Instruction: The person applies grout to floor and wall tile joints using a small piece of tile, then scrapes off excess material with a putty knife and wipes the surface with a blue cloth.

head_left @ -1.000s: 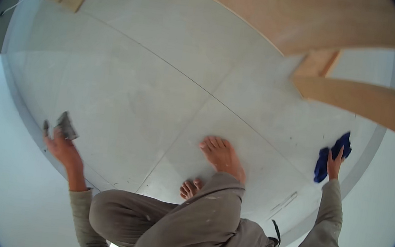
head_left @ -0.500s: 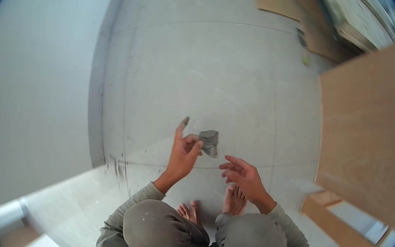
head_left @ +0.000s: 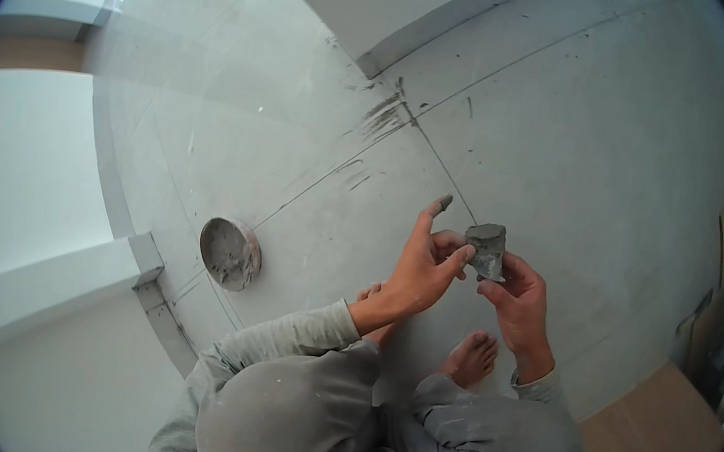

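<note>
A small flat scraper (head_left: pixel 489 258), coated along its top with grey grout-like paste, is held up in front of my knees. My left hand (head_left: pixel 425 268) pinches its left edge between thumb and bent fingers. The left index finger points up and away, its tip caked with the same grey paste. At the scraper's lower right edge, my right hand (head_left: pixel 522 305) is closed with thumb and fingers on it. To the left on the floor sits a round bowl (head_left: pixel 253 260) with grey paste inside.
Dark smears (head_left: pixel 385 113) mark the tiled floor (head_left: pixel 320 122) beside a joint line near a wall corner (head_left: pixel 371 63). White low walls (head_left: pixel 37 150) stand at the left. A brown board (head_left: pixel 658 425) lies at the lower right, and my bare feet (head_left: pixel 470 359) are below my hands.
The view has turned to the left, bringing the bowl into sight. My right hand, apart from the scraper before, has come up and taken hold of its lower right edge.
</note>
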Action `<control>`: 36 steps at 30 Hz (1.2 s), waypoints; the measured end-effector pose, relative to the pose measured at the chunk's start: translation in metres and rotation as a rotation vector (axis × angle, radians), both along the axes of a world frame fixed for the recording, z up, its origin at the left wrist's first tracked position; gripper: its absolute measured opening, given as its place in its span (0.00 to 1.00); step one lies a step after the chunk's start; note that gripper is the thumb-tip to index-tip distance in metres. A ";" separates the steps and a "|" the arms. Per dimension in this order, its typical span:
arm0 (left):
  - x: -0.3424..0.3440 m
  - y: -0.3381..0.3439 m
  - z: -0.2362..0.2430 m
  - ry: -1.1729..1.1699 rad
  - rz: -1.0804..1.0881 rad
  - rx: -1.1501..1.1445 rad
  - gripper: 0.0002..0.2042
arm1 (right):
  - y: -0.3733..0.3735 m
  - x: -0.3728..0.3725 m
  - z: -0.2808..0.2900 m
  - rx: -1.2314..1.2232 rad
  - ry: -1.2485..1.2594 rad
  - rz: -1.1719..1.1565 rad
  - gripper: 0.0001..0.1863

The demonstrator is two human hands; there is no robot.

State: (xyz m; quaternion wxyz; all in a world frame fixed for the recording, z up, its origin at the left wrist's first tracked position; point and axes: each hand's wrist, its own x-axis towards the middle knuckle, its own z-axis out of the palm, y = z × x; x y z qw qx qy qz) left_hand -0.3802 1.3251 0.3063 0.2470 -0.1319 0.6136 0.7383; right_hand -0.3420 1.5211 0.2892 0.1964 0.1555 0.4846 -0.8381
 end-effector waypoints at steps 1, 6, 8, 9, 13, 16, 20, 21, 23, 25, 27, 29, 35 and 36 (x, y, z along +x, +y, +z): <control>0.005 -0.002 -0.002 -0.001 0.035 0.071 0.40 | -0.009 -0.001 -0.001 0.020 -0.047 0.015 0.22; 0.022 -0.039 -0.006 -0.138 0.145 -0.009 0.40 | -0.064 0.000 -0.024 0.035 -0.042 -0.086 0.17; 0.027 -0.052 -0.007 -0.182 0.180 -0.033 0.43 | -0.073 -0.012 -0.027 0.155 0.061 0.071 0.15; 0.030 -0.057 -0.006 -0.214 0.227 -0.023 0.44 | -0.073 -0.022 -0.028 0.202 0.114 0.152 0.14; 0.040 -0.077 -0.001 -0.363 0.277 -0.051 0.45 | -0.051 -0.099 -0.032 0.786 0.714 0.294 0.13; 0.051 -0.092 0.001 -0.324 0.292 -0.127 0.43 | -0.047 -0.159 -0.051 0.935 1.039 0.428 0.15; 0.058 -0.103 -0.003 -0.324 0.330 -0.158 0.41 | -0.063 -0.205 -0.073 1.053 1.218 0.606 0.16; 0.059 -0.103 -0.003 -0.306 0.332 -0.160 0.40 | -0.071 -0.212 -0.076 1.074 1.219 0.644 0.16; 0.059 -0.103 -0.003 -0.292 0.314 -0.165 0.40 | -0.089 -0.227 -0.079 1.094 1.171 0.622 0.15; 0.060 -0.102 -0.002 -0.280 0.294 -0.167 0.39 | -0.104 -0.237 -0.082 1.110 1.125 0.635 0.15; 0.060 -0.101 -0.003 -0.279 0.276 -0.164 0.39 | -0.115 -0.244 -0.085 1.117 1.108 0.664 0.14; 0.061 -0.101 -0.004 -0.283 0.276 -0.157 0.39 | -0.120 -0.247 -0.088 1.144 1.091 0.717 0.15; 0.064 -0.102 -0.007 -0.314 0.292 -0.163 0.39 | -0.108 -0.238 -0.090 1.198 1.001 0.934 0.16; 0.064 -0.102 -0.007 -0.302 0.290 -0.165 0.39 | -0.103 -0.235 -0.089 1.186 1.003 0.952 0.16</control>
